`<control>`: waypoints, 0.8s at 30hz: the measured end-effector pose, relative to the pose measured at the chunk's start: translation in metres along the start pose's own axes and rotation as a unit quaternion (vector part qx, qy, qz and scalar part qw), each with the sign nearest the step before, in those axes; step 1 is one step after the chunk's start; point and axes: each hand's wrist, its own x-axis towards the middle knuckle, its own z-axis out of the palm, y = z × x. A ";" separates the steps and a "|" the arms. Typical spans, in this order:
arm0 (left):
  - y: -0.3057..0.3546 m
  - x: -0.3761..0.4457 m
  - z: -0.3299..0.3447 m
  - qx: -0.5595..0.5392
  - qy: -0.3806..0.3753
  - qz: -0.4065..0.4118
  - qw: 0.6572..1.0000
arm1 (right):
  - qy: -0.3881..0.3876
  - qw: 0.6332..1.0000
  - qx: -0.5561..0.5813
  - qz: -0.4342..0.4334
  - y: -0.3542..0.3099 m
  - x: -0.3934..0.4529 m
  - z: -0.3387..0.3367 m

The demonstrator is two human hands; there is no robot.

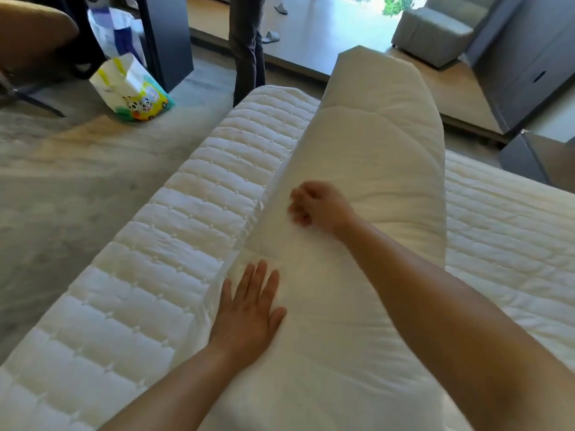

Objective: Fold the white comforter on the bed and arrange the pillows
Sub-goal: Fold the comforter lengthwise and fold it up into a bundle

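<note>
While the comforter (367, 169) lies folded into a long strip on the bed (161, 275) — long axis running away from the person — left hand (249, 309) presses flat at its near edge, right hand (314, 205) (fingers curled, grip unclear) rests farther along.

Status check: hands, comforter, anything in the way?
Left hand flat on comforter. Right hand blurred, fingers curled, resting on it. Comforter folded into long strip on mattress. No pillows in view, nothing blocking.

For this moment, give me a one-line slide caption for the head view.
Left hand pressing flat and right hand resting on the white comforter, folded lengthwise on the bed.
</note>
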 end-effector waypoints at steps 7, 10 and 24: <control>-0.026 0.008 0.018 0.017 -0.012 0.009 1.000 | 0.210 0.895 -0.390 0.058 0.040 0.046 -0.171; -0.034 0.005 0.019 0.003 -0.004 0.018 1.000 | 0.128 0.894 -0.429 0.017 0.049 0.087 -0.144; 0.047 0.235 -0.045 0.060 0.012 -0.029 0.998 | 0.000 0.849 -0.519 0.105 0.149 0.170 -0.063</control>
